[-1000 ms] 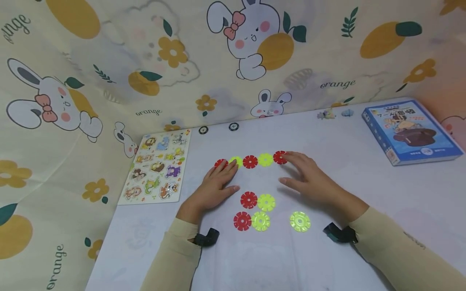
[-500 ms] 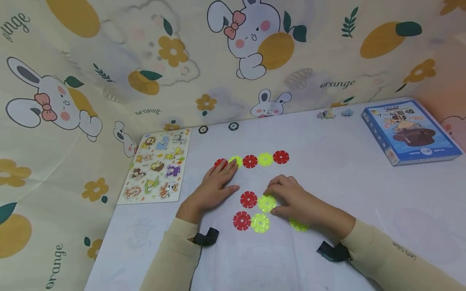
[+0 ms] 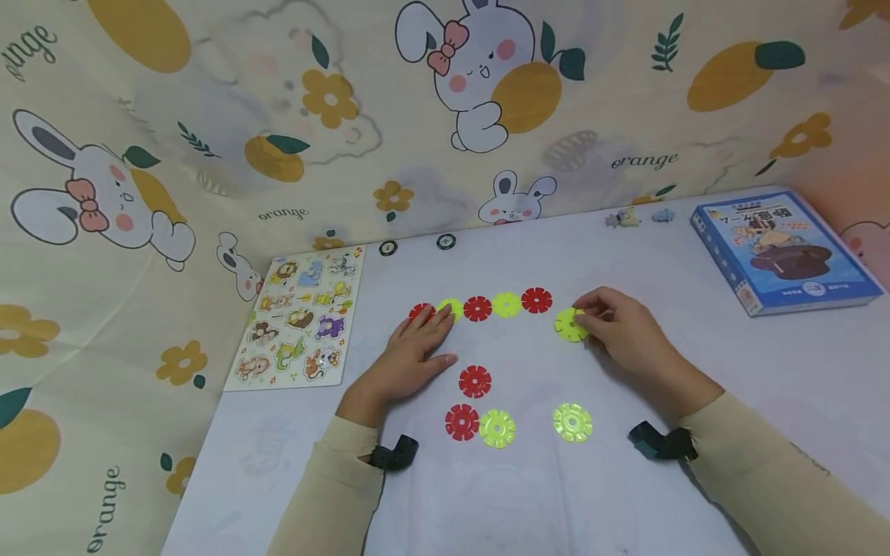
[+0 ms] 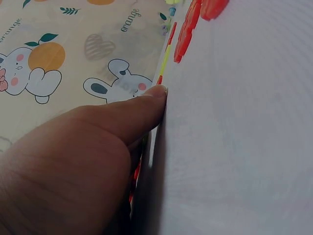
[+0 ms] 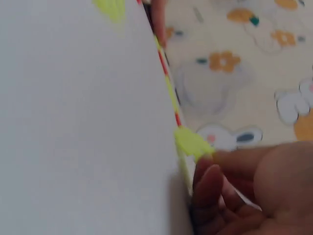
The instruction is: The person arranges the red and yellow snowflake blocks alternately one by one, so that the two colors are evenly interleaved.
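Observation:
My right hand point(image 3: 629, 332) pinches a yellow-green notched plastic disc point(image 3: 569, 325) by its right edge, just right of a row of alternating discs. That row ends in a red disc point(image 3: 537, 300); a yellow disc point(image 3: 507, 304) and another red disc point(image 3: 477, 309) lie left of it. My left hand point(image 3: 410, 359) lies flat with fingers over the row's left end, partly hiding a yellow disc point(image 3: 455, 307) and a red disc point(image 3: 420, 310). In the right wrist view the pinched disc point(image 5: 193, 142) is tilted between thumb and finger.
Nearer me lie two red discs, one upper point(image 3: 475, 381) and one lower point(image 3: 462, 422), beside a yellow disc point(image 3: 497, 428). A lone yellow disc point(image 3: 573, 422) is farther right. An animal puzzle board point(image 3: 299, 320), black rings point(image 3: 446, 242), small figures point(image 3: 623, 218) and a blue box point(image 3: 789, 251) stand around.
My right hand left the row's end red disc, took the yellow disc beside the upper red disc, and carried it up and right to the row's right end. The left hand stayed put.

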Motion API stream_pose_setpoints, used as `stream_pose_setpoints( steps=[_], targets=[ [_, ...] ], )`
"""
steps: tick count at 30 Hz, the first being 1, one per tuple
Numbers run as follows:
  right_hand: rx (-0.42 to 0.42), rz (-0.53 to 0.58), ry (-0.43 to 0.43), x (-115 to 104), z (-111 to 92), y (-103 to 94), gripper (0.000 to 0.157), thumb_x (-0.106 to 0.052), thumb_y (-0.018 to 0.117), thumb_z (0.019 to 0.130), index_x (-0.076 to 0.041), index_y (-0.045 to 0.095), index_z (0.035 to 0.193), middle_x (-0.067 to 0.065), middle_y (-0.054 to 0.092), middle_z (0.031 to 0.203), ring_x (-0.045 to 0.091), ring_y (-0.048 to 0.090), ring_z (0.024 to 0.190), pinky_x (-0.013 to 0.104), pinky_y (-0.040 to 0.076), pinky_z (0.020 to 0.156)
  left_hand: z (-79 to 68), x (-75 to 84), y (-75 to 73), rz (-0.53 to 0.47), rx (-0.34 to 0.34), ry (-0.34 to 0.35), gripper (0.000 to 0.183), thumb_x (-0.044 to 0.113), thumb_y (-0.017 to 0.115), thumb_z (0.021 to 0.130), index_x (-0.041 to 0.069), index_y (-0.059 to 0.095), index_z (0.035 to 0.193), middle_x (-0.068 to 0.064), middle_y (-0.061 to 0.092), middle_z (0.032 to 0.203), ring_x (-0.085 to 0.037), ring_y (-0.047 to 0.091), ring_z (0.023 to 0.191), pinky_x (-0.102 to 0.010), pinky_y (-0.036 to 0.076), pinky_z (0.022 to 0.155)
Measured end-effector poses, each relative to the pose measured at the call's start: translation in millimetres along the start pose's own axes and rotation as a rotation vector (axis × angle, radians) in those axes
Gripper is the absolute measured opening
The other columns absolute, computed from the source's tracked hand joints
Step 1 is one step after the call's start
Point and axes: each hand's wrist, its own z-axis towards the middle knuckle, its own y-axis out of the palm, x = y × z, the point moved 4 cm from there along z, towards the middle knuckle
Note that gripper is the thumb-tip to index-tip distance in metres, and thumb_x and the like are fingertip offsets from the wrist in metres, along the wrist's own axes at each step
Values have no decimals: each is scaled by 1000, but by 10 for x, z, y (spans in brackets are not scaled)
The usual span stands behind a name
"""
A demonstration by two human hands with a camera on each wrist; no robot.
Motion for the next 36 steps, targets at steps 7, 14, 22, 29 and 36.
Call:
stream_pose_setpoints(
  steps=[7, 14, 22, 29, 36],
  targets=[
    [94, -74, -32, 34, 40, -129, 47, -19, 60, 96, -7, 45, 139, 15, 45, 128, 29, 56, 100, 39, 55, 78, -4, 7, -2, 0, -2, -10, 70, 53, 54, 92, 29, 27, 152, 16, 15, 157, -16, 0, 144, -44, 0, 113],
    [-52, -560, -170, -59, -20, 37, 68, -34, 66, 90, 0, 41, 143, 20, 25, 152, 42, 21, 135, 63, 27, 102, -10, 0, 7, 4, -7, -8, 70, 53, 53, 92, 29, 26, 152, 16, 14, 157, -16, 0, 144, -43, -1, 114],
    [-123, -631, -181, -70, -29, 102, 79, -46, 65, 87, -3, 36, 147, 15, 18, 157, 37, 13, 141, 66, 26, 97, -5, -1, 4, 12, -2, -1, 70, 55, 52, 92, 30, 26, 152, 18, 14, 156, -16, 0, 144, -43, 0, 114],
    [-117, -592, -194, -80, -25, 121, 83, -51, 68, 84, -8, 36, 148, 14, 17, 157, 39, 13, 140, 65, 25, 95, -5, -12, 5, 7, -3, -6, 70, 54, 53, 92, 29, 26, 152, 17, 15, 156, -16, 0, 144, -43, -1, 114],
    [-68, -226, -239, -240, -75, 177, 72, -42, 70, 85, -18, 39, 145, 8, 33, 149, 32, 31, 133, 58, 37, 98, 1, -7, -2, 6, -12, 9, 71, 52, 52, 93, 27, 24, 153, 17, 12, 157, -17, -1, 144, -46, 0, 113]
  ],
)
